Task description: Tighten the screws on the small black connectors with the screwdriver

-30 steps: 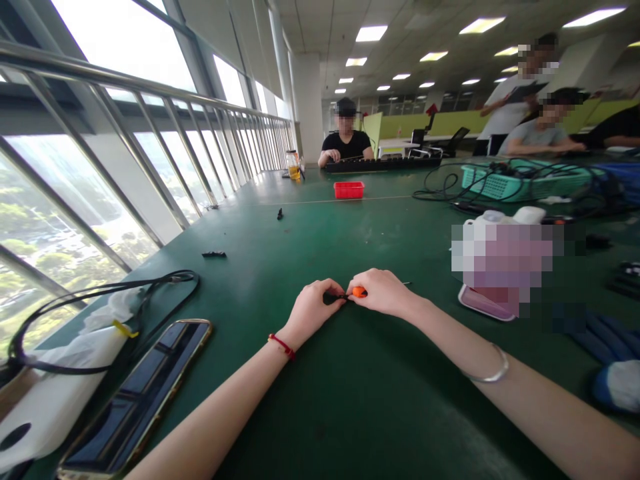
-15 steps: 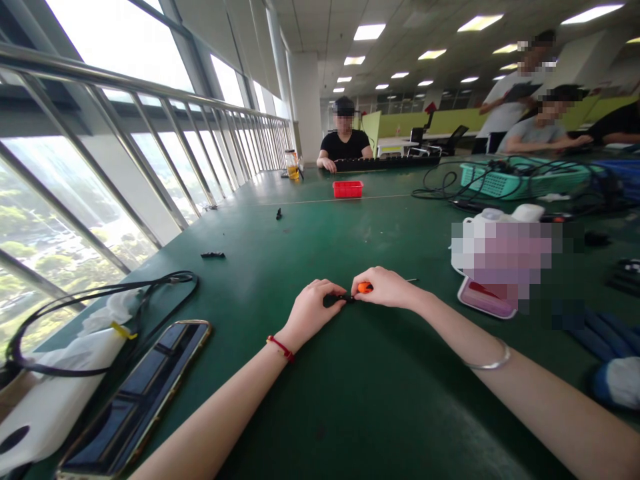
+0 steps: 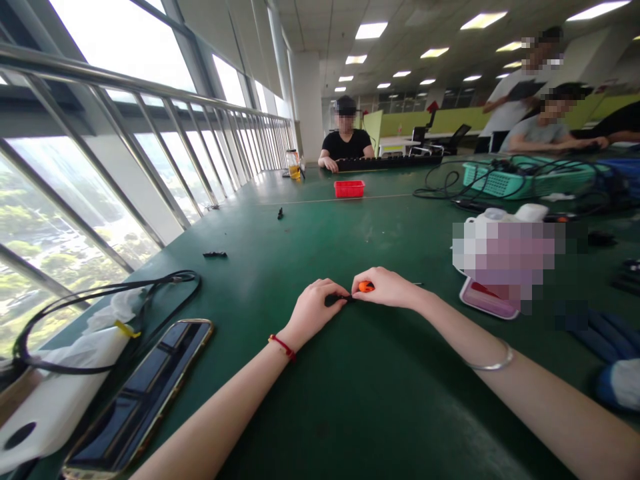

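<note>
My left hand [image 3: 314, 308] reaches in from the lower left, thumb and fingers pinched on a small dark black part [image 3: 332, 300]. Just right of it, my right hand [image 3: 385, 288] is closed around a screwdriver with an orange handle [image 3: 367, 287]; its thin shaft sticks out behind the hand. The right fingertips meet the left ones at the black part's end, and whether they grip it too I cannot tell. Both hands are low over the green table [image 3: 300, 233]. Farther off lie two small black pieces, one on the left [image 3: 215, 255] and one beyond it [image 3: 280, 213].
A phone [image 3: 145, 393], a white power strip [image 3: 65, 407] and a looped black cable [image 3: 100, 287] lie at left. Beyond my hands stands a red tray [image 3: 349, 189]. At right are a blurred pinkish item [image 3: 510, 260] and a teal basket [image 3: 500, 181] with cables. A person sits opposite.
Both hands keep nearly the same place and hold. The whole view has shifted slightly, with things appearing a little farther right.
</note>
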Demonstrator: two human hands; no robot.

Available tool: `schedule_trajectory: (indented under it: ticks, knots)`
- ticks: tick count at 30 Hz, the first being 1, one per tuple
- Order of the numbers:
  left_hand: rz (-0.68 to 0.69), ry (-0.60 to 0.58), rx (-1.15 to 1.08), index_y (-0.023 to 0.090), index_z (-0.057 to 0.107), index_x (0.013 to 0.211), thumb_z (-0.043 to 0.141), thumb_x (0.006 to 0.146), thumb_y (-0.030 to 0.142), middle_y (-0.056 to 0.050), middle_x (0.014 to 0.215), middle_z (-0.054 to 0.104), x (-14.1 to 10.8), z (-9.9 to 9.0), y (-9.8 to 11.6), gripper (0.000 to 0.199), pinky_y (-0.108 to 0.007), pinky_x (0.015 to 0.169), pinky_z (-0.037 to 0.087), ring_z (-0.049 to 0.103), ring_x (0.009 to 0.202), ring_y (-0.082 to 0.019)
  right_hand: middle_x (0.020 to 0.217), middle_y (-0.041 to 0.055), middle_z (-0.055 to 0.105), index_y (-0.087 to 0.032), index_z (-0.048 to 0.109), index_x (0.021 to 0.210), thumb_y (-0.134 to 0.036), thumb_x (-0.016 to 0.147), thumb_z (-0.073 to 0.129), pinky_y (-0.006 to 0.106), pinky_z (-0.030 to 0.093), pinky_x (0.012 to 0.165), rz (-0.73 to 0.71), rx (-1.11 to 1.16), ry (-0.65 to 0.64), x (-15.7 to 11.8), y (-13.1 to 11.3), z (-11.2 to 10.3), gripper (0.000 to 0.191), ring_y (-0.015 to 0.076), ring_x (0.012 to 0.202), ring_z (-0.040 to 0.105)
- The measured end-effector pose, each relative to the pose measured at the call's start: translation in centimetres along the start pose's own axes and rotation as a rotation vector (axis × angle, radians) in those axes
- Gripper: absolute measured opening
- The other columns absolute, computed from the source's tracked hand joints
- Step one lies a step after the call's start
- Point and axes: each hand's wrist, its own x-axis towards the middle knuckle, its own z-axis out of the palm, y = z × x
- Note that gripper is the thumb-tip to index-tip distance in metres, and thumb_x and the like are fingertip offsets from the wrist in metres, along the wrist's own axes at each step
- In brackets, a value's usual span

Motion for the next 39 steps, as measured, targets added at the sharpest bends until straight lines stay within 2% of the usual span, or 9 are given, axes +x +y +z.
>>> schedule_trajectory:
  ticks: [10,25,35,39]
  knots:
    - [-0.062,0.005,-0.11,0.019,0.069,0.083,0.058,0.075,0.02,-0.003,0.089,0.067,0.1,-0.1,0.0,0.014,-0.029,0.079,0.048,0.061,0.082,-0.016,0.09,-0.0004,0.066,-0.025,0.067,0.085,-0.035,0.077,0.054,0.026,0.042,0.066,-0.015,0.002,-0.003,0.0,0.1,0.0,0.019,0.0161,0.08,0.059]
    - [-0.004,0.014,-0.042,0.021,0.069,0.084,0.055,0.078,0.021,-0.002,0.092,0.067,-0.1,0.0,-0.1,0.015,-0.029,0.08,0.048,0.061,0.083,-0.016,0.089,-0.001,0.066,-0.026,0.066,0.085,-0.034,0.077,0.053,0.026,0.041,0.066,-0.015,-0.031,0.005,0.0,0.0,0.0,0.017,0.0167,0.081,0.059]
    - [-0.093,-0.029,-0.079,0.016,0.062,0.081,0.059,0.073,0.017,-0.005,0.085,0.063,0.4,0.1,0.2,0.009,-0.03,0.075,0.048,0.058,0.08,-0.017,0.093,-0.001,0.066,-0.027,0.066,0.089,-0.032,0.078,0.053,0.026,0.041,0.065,-0.046,-0.022,0.005,-0.2,-0.5,0.1,0.018,0.0167,0.082,0.059]
    - [-0.122,-0.02,-0.114,0.015,0.061,0.08,0.059,0.073,0.017,-0.005,0.084,0.064,0.4,0.2,0.4,0.007,-0.029,0.073,0.048,0.059,0.079,-0.017,0.09,-0.0002,0.066,-0.025,0.065,0.087,-0.036,0.076,0.057,0.026,0.041,0.063,-0.058,-0.019,0.02,-0.3,-1.1,0.3,0.018,0.0169,0.08,0.059]
